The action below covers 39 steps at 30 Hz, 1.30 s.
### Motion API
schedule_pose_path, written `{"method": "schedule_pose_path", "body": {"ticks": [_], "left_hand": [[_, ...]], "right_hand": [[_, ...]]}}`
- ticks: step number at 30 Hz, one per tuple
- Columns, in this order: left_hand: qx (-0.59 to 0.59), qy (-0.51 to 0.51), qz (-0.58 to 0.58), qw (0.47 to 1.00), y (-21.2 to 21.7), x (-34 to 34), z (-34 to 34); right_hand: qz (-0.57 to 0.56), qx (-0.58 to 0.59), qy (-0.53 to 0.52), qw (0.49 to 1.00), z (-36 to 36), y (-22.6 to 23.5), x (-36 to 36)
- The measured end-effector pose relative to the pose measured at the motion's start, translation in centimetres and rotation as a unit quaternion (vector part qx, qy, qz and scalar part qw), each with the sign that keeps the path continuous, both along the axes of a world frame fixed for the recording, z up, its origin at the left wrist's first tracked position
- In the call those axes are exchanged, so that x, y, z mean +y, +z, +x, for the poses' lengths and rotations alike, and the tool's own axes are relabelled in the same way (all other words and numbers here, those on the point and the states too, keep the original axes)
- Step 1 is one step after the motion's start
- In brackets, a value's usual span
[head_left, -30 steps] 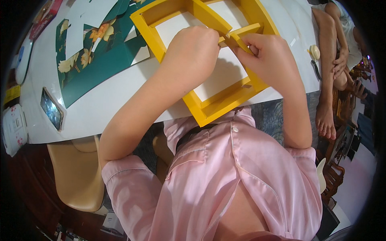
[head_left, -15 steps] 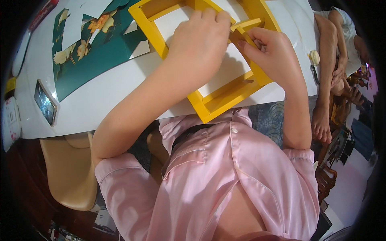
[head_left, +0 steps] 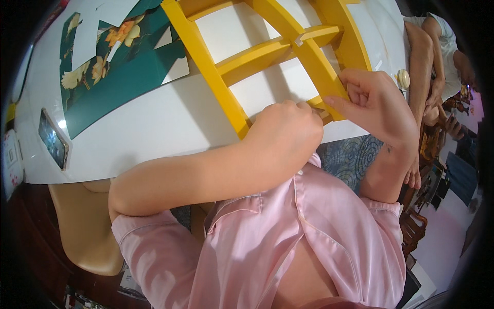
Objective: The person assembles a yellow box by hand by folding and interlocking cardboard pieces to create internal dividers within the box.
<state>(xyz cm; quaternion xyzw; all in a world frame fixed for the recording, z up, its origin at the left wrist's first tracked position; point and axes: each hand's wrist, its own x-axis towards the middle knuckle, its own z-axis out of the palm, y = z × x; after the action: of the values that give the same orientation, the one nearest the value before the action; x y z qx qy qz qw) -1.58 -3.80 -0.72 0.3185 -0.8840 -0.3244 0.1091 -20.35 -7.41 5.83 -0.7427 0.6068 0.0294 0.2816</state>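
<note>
A yellow divided frame (head_left: 230, 98) with several compartments lies on the white table, its crosspieces joining a long middle divider. My left hand (head_left: 290, 135) is closed at the frame's near edge, its knuckles up and its fingertips hidden behind the hand. Beside it, at the near right corner, my right hand (head_left: 380, 103) has curled fingers, with the thumb against the near end of the middle divider. White table surface shows through the compartments.
Left of the frame lies a dark green floral sheet (head_left: 110, 103) with white pieces on it. A phone (head_left: 53, 139) rests near the table's left edge. At the right edge is a small round cream object (head_left: 403, 79). Another person's bare leg (head_left: 418, 62) is beyond it.
Both my hands have moved nearer to me, from the frame's middle to its near edge. The crosspieces they covered now show. The frame has shifted slightly.
</note>
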Motion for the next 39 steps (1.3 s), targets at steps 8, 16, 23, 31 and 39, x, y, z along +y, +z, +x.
{"method": "schedule_pose_path", "body": {"ticks": [8, 16, 23, 31, 39], "left_hand": [[0.016, -0.022, 0.014, 1.000, -0.4, 0.0, 0.0], [0.015, -0.019, -0.008, 1.000, -0.2, 0.1, 0.1], [0.016, -0.023, -0.025, 0.999, -0.6, 0.2, 0.1], [0.025, -0.029, -0.005, 0.999, -0.7, 0.1, 0.3], [0.024, -0.050, -0.001, 0.998, -0.7, -0.1, 0.4]], "right_hand": [[-0.031, -0.084, -0.067, 0.994, 0.8, -3.8, 0.7], [-0.080, -0.009, -0.012, 0.997, 2.0, -5.3, 0.0], [0.062, -0.030, -0.010, 0.998, 1.4, -3.3, -2.2], [0.270, -0.077, 0.034, 0.959, -0.6, -1.6, -4.6], [0.349, -0.167, 0.038, 0.921, -2.4, -5.2, -4.2]]}}
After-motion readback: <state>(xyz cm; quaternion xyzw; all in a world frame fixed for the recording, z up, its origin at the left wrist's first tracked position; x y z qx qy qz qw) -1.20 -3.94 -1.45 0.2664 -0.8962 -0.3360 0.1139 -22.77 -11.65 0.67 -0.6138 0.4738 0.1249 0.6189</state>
